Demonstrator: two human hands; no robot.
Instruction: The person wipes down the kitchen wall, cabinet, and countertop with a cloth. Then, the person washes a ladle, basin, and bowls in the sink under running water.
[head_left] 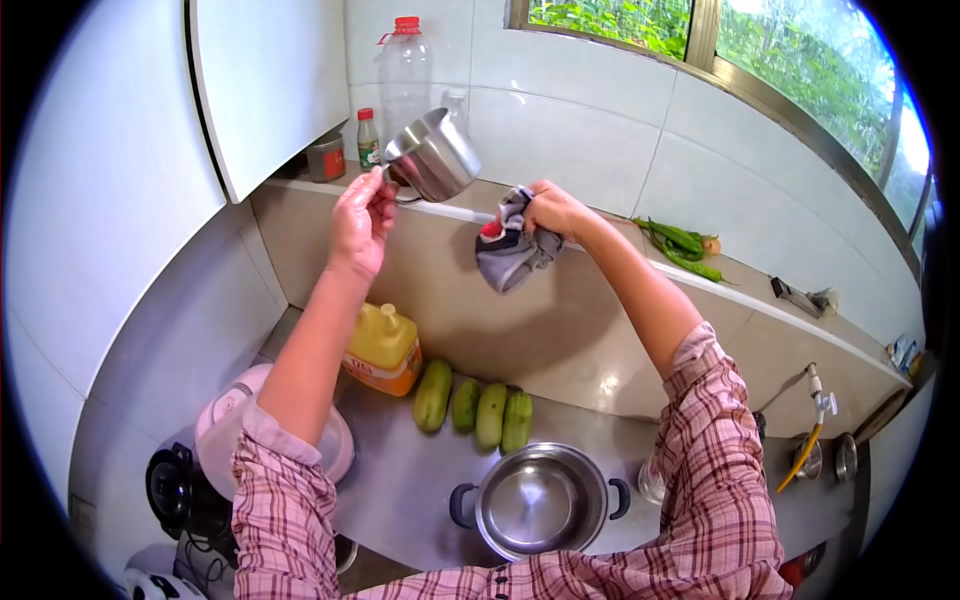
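My left hand [362,222] grips the handle of a stainless steel cup [436,158], which is tilted and raised in front of the tiled wall, above the ledge. My right hand [556,210] is closed around a bunched grey cloth [518,250] with dark and red patches. The cloth hangs just right of the cup, apart from it. Below my arms, a steel pot [541,503] with two black handles stands on the counter, and nothing shows inside it. Several green gourds [490,415] lie behind the pot.
A yellow jug [384,350] stands left of the gourds, near pink basins [338,445]. On the ledge are a large clear bottle [405,75], a small red-capped bottle [368,140], a jar [326,158] and green peppers [680,245]. A tap [822,405] with a yellow hose is at right.
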